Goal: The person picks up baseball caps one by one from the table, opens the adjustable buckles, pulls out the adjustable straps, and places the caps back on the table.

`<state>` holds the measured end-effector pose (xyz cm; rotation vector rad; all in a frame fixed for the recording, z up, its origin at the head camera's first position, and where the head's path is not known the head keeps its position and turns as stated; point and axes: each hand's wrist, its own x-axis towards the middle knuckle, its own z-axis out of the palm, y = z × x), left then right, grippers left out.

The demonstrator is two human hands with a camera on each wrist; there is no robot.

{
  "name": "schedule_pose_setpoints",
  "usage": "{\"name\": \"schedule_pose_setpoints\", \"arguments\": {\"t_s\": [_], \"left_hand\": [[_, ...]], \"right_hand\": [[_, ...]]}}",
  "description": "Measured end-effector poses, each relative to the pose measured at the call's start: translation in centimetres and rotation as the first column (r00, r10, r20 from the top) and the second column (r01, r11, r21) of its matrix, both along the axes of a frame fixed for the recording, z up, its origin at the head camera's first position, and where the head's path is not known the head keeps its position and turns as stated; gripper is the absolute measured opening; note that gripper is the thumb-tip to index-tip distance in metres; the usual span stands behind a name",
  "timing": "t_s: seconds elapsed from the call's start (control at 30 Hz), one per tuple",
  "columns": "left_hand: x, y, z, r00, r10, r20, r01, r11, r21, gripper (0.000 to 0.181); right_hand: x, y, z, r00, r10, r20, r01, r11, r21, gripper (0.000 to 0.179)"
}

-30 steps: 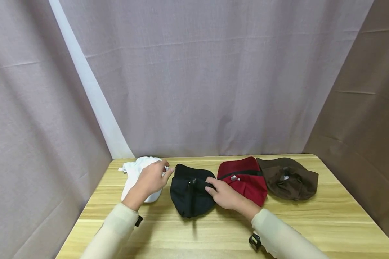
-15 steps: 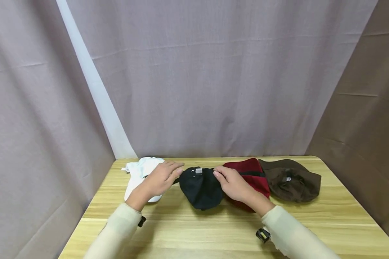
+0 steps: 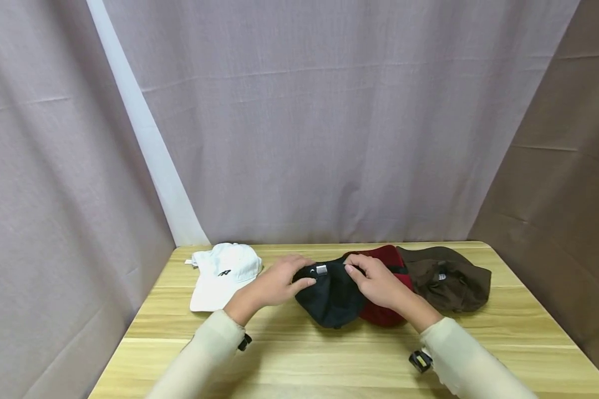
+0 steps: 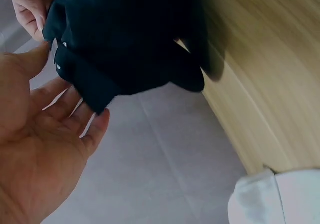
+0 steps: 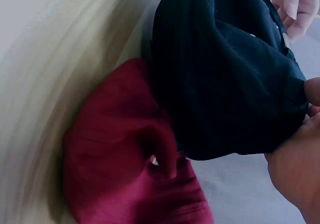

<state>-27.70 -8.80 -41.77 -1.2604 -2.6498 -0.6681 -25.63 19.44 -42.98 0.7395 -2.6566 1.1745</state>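
Observation:
A black cap [image 3: 331,299] is held up in the middle, its back strap with a metal buckle [image 3: 321,270] toward the far side. My right hand [image 3: 379,282] pinches the cap's edge between thumb and fingers. At the cap's left end is my left hand [image 3: 277,282], its fingers extended behind the strap and its thumb on the near side; the left wrist view shows the palm [image 4: 45,154] uncurled. Behind and right of the black cap lies a red cap [image 5: 120,149], partly covered by it and my right hand.
A white cap [image 3: 229,269] with a small dark emblem lies at the left on the wooden table [image 3: 299,366]. At the right a brown cap [image 3: 449,282] rests upside down against the red one. Grey curtains [image 3: 329,138] stand behind the table.
My right hand has turned the black cap, bringing its buckle to the top, and moved it right over the red cap. My left hand has moved right from the white cap to the black cap's strap.

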Motion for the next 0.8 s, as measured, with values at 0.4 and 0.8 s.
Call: {"name": "schedule_pose_setpoints", "arguments": {"t_s": [0.4,0.8], "left_hand": [[0.3,1.4,-0.7,0.989,0.040,0.143,-0.050,0.996,0.071,0.013],[0.6,1.5,-1.2,0.977,0.020,0.214,-0.061,0.981,0.186,0.008]], "right_hand": [[-0.2,0.0,-0.9,1.000,0.019,-0.017,-0.019,1.000,-0.008,0.020],[-0.1,-1.3,-0.8,0.995,-0.023,-0.096,0.026,0.999,0.039,0.004]]}}
